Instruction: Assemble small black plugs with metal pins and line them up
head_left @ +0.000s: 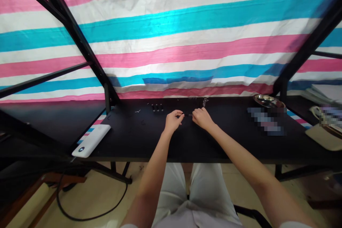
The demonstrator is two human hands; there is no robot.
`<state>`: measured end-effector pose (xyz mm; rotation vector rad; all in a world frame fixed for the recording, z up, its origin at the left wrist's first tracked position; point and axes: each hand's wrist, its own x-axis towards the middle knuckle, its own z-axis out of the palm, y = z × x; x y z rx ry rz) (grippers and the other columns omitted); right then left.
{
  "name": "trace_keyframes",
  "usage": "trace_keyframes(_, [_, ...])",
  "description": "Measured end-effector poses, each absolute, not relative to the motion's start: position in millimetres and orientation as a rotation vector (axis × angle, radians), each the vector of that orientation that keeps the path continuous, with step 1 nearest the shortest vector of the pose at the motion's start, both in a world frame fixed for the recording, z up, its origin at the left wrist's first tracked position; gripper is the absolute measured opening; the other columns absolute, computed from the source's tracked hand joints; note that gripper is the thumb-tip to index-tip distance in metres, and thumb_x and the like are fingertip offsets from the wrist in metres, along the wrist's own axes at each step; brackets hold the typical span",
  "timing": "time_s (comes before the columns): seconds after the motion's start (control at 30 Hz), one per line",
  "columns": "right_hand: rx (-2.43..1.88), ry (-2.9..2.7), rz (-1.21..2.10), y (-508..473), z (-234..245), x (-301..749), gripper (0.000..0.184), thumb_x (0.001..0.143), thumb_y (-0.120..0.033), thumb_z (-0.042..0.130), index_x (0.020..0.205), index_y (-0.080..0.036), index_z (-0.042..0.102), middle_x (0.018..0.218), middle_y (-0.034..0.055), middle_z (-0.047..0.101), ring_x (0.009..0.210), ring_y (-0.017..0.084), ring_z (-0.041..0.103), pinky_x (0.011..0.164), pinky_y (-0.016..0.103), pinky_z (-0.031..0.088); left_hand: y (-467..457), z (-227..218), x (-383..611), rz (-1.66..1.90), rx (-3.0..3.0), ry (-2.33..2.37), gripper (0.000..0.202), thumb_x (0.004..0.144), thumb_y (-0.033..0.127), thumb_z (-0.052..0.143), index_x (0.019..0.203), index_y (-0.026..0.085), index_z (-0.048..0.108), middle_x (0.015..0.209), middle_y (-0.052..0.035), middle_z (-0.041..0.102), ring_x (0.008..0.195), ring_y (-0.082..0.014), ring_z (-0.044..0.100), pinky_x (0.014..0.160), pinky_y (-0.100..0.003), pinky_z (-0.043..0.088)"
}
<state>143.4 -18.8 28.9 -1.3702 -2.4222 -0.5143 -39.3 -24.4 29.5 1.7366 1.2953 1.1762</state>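
While the striped tarp point(171, 25) fills the whole back and a black metal frame point(77, 35) cuts across it, the black table point(227, 142) takes the middle band. Person is seated and both bare forearms reach in from below.

The left hand point(173, 120) and right hand point(203, 118) meet at table centre, close to the far edge. Each has thumb and fingers pinched closed on one end of a small dark piece point(187, 114), which bridges the gap between them just above the tabletop.

A white power bank point(92, 140) lies at the near left edge, with a black cable point(88, 218) looping on the floor below. A metal dish point(268, 100) sits far right. A row of small black pieces point(157, 107) stands just left of the hands.

Judgement: a piece this tiny handles best with wrists resting on the table, a light fingertip pinch and the ends kept in line. Keeping it low means a slip lands on the table, not the floor.

Hard to tell:
- The piece's shape and type, as it is dark on dark and too small.
- The fingertips, which are partly hidden by the knuckles.
- Two patches at right, which are blurred out.
- Bits behind the right hand, which are unclear.
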Motion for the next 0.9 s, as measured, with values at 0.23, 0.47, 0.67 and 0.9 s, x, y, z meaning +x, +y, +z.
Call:
trace_keyframes(0.23, [-1.322,-2.309,-0.538,-24.7,26.5,128.1,0.017,0.083,-0.016,0.041,0.077,-0.015,0.057,0.076,0.0077,0.057,0.074,0.019,0.047,0.070,0.033,0.023,-35.9,30.5,-36.2,1.195,1.714,1.306,0.023,0.075,0.035,0.060,0.087,0.016,0.060,0.077,-0.0020,0.068,0.042,-0.0066,0.056,0.043,-0.018,0.041])
trace_keyframes(0.47, [-1.278,-2.272,-0.515,-23.7,21.6,123.1,0.018,0.084,-0.020,0.041,0.077,-0.016,0.057,0.076,0.0069,0.057,0.074,0.019,0.047,0.071,0.033,0.024,-34.4,30.0,-39.3,1.184,1.747,1.288,0.024,0.076,0.033,0.059,0.092,0.015,0.061,0.080,-0.0032,0.068,0.045,-0.0070,0.058,0.045,-0.018,0.044])
trace_keyframes(0.67, [-1.254,-2.290,-0.526,-23.0,16.0,119.1,0.017,0.083,-0.021,0.044,0.074,-0.015,0.056,0.074,0.0059,0.057,0.069,0.016,0.047,0.069,0.032,0.023,-31.8,25.8,-43.2,1.126,1.796,1.277,0.021,0.076,0.031,0.059,0.090,0.015,0.060,0.077,-0.0024,0.067,0.043,-0.0065,0.057,0.044,-0.017,0.042])
trace_keyframes(0.9, [-1.217,-2.234,-0.387,-20.8,11.1,105.6,0.017,0.084,-0.026,0.045,0.075,-0.015,0.056,0.075,0.0048,0.058,0.068,0.015,0.050,0.068,0.030,0.025,-31.5,29.1,-51.9,1.191,1.592,1.192,0.029,0.070,0.034,0.065,0.090,0.013,0.061,0.072,-0.0032,0.067,0.045,-0.0080,0.057,0.047,-0.019,0.044])
